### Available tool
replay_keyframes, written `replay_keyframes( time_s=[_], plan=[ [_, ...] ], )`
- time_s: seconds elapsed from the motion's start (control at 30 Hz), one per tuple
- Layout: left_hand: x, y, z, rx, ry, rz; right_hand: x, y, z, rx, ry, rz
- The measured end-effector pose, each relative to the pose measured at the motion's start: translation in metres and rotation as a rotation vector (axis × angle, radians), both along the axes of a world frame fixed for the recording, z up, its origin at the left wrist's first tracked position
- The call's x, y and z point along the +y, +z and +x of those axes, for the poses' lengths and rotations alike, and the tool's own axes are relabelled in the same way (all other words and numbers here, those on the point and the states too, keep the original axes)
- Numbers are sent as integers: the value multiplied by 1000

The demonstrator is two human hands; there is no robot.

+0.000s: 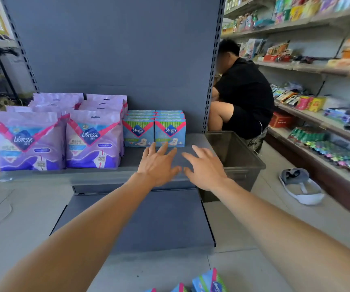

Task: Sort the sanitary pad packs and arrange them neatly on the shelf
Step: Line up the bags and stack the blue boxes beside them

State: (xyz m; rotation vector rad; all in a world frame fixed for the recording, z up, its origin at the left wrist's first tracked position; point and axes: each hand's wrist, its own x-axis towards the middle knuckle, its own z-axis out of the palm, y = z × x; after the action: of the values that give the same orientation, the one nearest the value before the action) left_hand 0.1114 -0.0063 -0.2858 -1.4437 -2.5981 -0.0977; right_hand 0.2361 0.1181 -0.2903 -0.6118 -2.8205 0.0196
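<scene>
Shelf (98,172) holds purple packs (93,140) and blue packs (154,129) (more below); both hands (159,165) (204,167) empty, fingers spread.

Two bare forearms, entering from the lower corners. No sleeve, cuff, watch, band or ring anywhere along either arm as far as the frame edge. No gloves: left grip (157,165) and right grip (204,168) both uncovered, each with four fingers and a thumb in view. Fingers slender, knuckles and tendons faintly marked on the backs. Nails too blurred to tell apart. Upper arms, shoulders and any clothing out of frame.
</scene>
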Motion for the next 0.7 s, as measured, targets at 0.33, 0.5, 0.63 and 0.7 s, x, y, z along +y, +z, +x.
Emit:
replay_keyframes(
  time_s=[0.33, 0.5, 0.63, 0.7],
  plan=[
    [-77, -119, 100, -126, -269, -125, -84, -129, 130, -217, -272, -164],
    [-106, -200, 117, -288, -226, -312, -113, -197, 179, -439, -366, -326],
    [-141, -254, 132, -411, -169, -463, -144, -254, 212, -564, -404, -454],
    [-162, -282, 144, -461, -148, -521, -164, -279, 223, -624, -430, -552]
  ],
)
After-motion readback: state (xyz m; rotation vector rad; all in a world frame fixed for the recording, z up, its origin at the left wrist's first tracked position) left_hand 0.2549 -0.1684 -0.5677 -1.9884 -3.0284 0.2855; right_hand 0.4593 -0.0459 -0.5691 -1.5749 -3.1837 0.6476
